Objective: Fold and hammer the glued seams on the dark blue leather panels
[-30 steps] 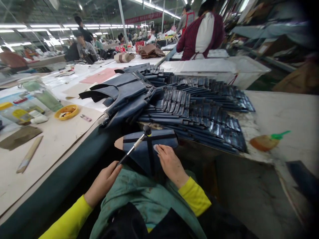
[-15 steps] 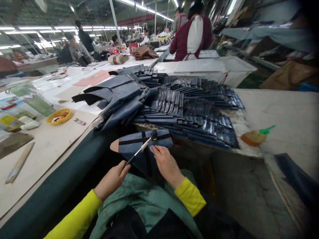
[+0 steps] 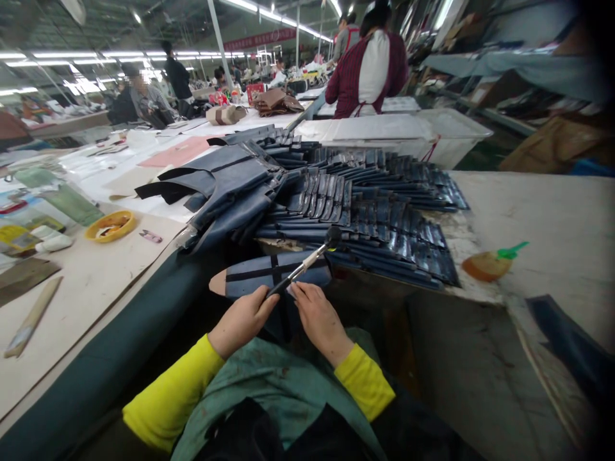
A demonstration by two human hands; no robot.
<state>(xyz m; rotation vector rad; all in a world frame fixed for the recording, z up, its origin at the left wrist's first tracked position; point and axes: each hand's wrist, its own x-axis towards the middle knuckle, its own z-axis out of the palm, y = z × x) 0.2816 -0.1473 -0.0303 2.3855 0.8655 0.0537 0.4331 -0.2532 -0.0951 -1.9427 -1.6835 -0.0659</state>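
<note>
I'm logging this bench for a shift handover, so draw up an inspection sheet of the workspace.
Surface: left tabletop pale; right tabletop worn near its edge.
Job's things: hammer, blue piece with black strips, small white piece; pile of blue pieces beyond.
Clutter: yellow dish, pink snips, tan stick at left; amber container with green tip at right.
Grips: left hand closed on the hammer; right hand pinching the small white piece.
Cables: nothing seen.
Surroundings: co-worker in dark red, back turned; white bin; ceiling lamps lit.

The red banner (image 3: 262,40) seems lettered, too blurred to read.
</note>
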